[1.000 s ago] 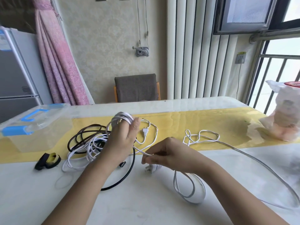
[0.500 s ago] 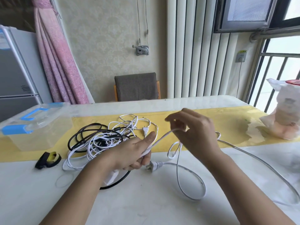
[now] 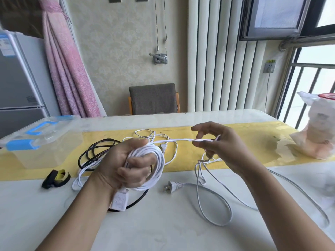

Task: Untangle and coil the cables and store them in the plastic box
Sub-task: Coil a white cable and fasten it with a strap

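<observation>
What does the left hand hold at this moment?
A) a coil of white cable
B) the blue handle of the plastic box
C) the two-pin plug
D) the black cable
A: the fingers of the left hand are curled round a coil of white cable, and a taut strand runs from it to the right hand, which pinches it.
</observation>
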